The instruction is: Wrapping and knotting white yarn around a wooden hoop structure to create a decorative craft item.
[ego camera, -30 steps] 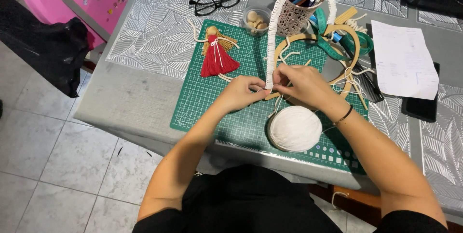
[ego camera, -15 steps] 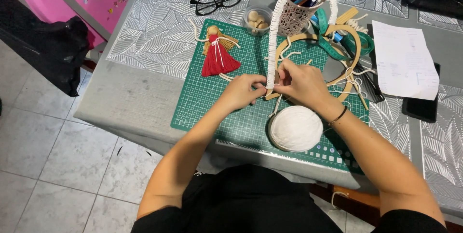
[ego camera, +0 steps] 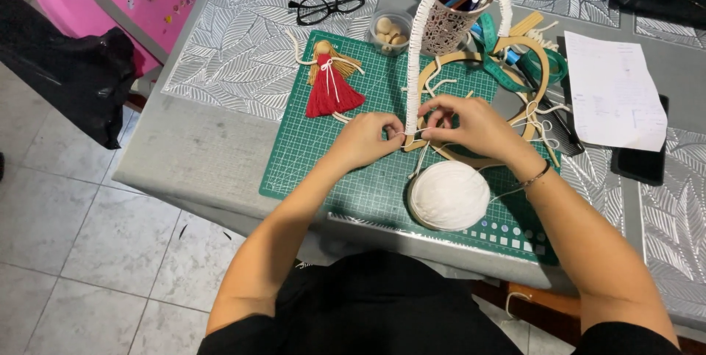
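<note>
The person is wrapping white cord (ego camera: 416,132) around an upright wooden hoop (ego camera: 456,2) that is standing on the green cutting mat (ego camera: 323,164). The left hand (ego camera: 365,140) is pinching the cord with thumb and forefinger closed, the other fingers curled; the right hand (ego camera: 471,123) is also closed on the cord, just beside the hoop's lower left end, its fingertips meeting near the wood. Judging by the covering, the work is appearing well advanced: the left side and top of the arch are showing as fully wrapped in white, while the bottom is remaining bare wood. How far the wrap runs down the far side cannot be told. The cord ball (ego camera: 449,195) is sitting near the mat's front edge, large and evidently far from used up. A finished red yarn doll (ego camera: 331,87) is lying on the mat, well apart from the hands.
</note>
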